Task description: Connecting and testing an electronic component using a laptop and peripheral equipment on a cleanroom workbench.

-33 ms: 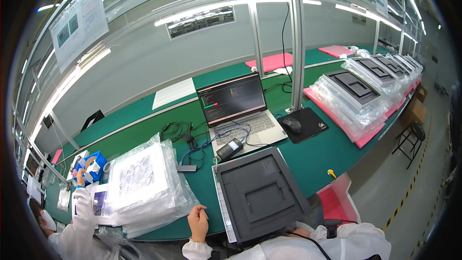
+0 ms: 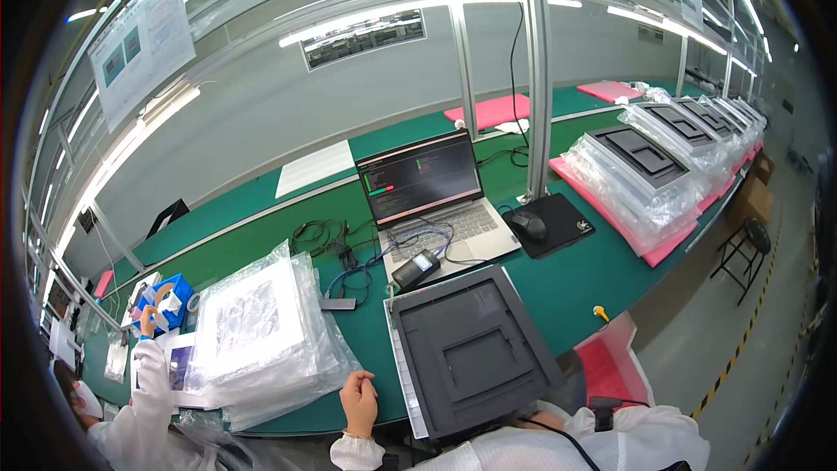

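My left hand [image 2: 358, 403] rests at the table's front edge, its fingers curled in, with nothing visible in them. It lies between a stack of flat panels in clear plastic bags [image 2: 253, 331] and a dark grey rectangular panel [image 2: 475, 353] with a stepped, recessed middle. The dark panel lies on a white-edged piece in front of me. Of my right arm only a bit of skin shows at the panel's near edge; the fingers are hidden. Just beyond the panel stands an open laptop [image 2: 445, 231] with a small black handheld device [image 2: 416, 269] on its front edge.
A mouse [image 2: 527, 225] sits on a black mat [image 2: 558, 227]. Bagged dark panels [image 2: 641, 160] lie on pink foam [image 2: 602, 214] at right. Cables [image 2: 344, 253] run left of the laptop. A co-worker's hand [image 2: 146, 323] is at a blue bin [image 2: 174, 301]. A metal post [image 2: 538, 78] rises behind.
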The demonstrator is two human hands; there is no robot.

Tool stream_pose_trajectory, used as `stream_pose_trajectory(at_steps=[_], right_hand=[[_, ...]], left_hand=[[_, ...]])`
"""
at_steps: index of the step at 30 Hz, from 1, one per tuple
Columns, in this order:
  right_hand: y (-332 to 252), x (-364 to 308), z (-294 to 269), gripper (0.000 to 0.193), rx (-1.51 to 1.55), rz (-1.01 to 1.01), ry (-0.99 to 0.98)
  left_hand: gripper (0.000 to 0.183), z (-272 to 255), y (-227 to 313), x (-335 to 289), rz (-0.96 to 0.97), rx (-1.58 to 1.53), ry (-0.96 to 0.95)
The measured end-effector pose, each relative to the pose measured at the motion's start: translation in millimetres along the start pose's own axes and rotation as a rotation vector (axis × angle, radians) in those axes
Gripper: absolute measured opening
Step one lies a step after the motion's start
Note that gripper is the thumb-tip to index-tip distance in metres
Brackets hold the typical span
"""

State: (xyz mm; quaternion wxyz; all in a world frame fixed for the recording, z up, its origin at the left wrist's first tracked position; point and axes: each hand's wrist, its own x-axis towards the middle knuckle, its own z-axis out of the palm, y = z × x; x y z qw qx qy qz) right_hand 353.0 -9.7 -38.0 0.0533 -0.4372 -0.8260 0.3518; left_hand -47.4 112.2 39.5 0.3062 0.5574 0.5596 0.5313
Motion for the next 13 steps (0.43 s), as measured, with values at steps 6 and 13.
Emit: stream_pose_trajectory(at_steps=[6,13], right_hand=[[-41.2,-3.7,-39.4,0.026,-0.002,-0.143,-0.040],[-86.5,-22.6,-144.1,0.040,-0.212,-0.020,-0.400]], left_hand=[[0.013,1.6,-1.1,2.3,-0.004,-0.019,-0.010],[0.012,-0.6,-1.2,-0.3,0.028,0.013,-0.010]])
